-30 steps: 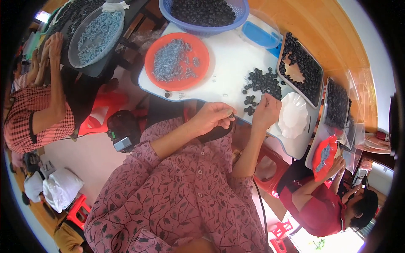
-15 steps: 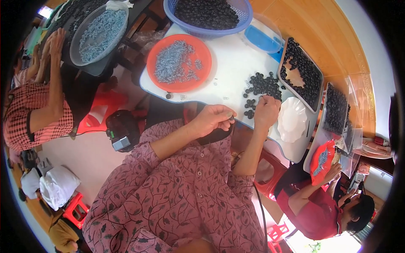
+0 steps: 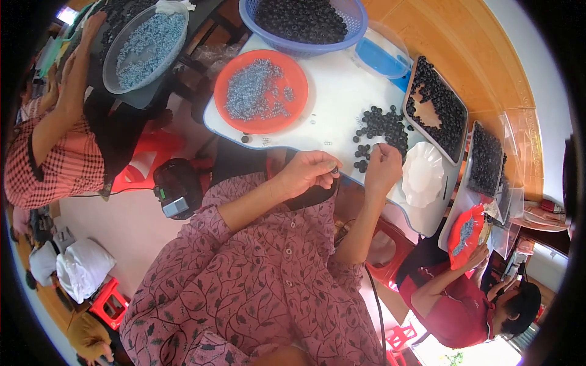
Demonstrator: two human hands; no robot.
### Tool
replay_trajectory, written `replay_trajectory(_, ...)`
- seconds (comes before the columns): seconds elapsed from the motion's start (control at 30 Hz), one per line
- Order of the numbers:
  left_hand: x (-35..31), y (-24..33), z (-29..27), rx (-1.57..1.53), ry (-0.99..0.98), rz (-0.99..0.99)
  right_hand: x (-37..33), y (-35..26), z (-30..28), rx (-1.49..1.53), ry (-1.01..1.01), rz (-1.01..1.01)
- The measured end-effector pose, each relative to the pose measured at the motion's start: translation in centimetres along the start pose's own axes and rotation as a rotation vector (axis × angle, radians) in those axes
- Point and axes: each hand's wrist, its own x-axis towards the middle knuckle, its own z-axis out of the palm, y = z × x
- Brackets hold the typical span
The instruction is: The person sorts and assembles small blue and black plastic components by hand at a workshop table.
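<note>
My left hand [image 3: 308,171] is just off the table's front edge, with a small round black piece [image 3: 335,170] pinched between thumb and fingertips. Close by on its right, my right hand [image 3: 384,169] hovers over the table edge, fingertips pinched together; whatever they hold is too small to make out. A loose heap of round black pieces [image 3: 383,124] lies just beyond those fingertips. Beside my right hand sits a white scalloped dish [image 3: 423,174]. Farther left, an orange-red plate [image 3: 296,113] carries a pile of small silvery springs [image 3: 250,91].
A purple basket [image 3: 363,27] full of black pieces stands at the table's far side. A metal tray [image 3: 467,116] of black pieces and a blue container [image 3: 378,58] are at the right. People work at either side; one holds a red dish [image 3: 459,247].
My right hand has shifted slightly left and nearer, away from the heap. The left hand stays in place with the black piece. At the far left, the co-worker's arms have moved.
</note>
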Motion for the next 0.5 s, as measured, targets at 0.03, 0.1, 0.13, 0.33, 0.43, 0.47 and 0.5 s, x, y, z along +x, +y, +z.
replay_trajectory(0.03,0.0,0.0,-0.1,-0.010,0.001,0.002,-0.7,-0.7,-0.2,0.182,-0.045,0.087)
replay_trajectory(0.1,0.0,0.3,0.2,-0.038,-0.008,-0.002,-2.2,-0.1,0.2,0.426,-0.075,0.144)
replay_trajectory(0.13,0.0,0.4,0.4,-0.066,-0.014,-0.002,-2.9,0.0,0.3,0.672,-0.107,0.197)
replay_trajectory(0.33,0.1,1.2,1.0,-0.150,-0.069,0.030,-5.1,-2.8,-1.3,1.000,-0.205,0.318)
replay_trajectory(0.43,0.0,1.5,1.1,-0.150,-0.086,0.039,-5.6,-3.2,-1.5,1.048,-0.244,0.271)
replay_trajectory(0.47,-0.1,1.5,1.2,-0.152,-0.085,0.039,-5.8,-3.2,-1.5,1.047,-0.245,0.273)
replay_trajectory(0.5,-0.1,1.6,1.3,-0.159,-0.093,0.041,-5.9,-3.3,-1.5,1.053,-0.240,0.260)
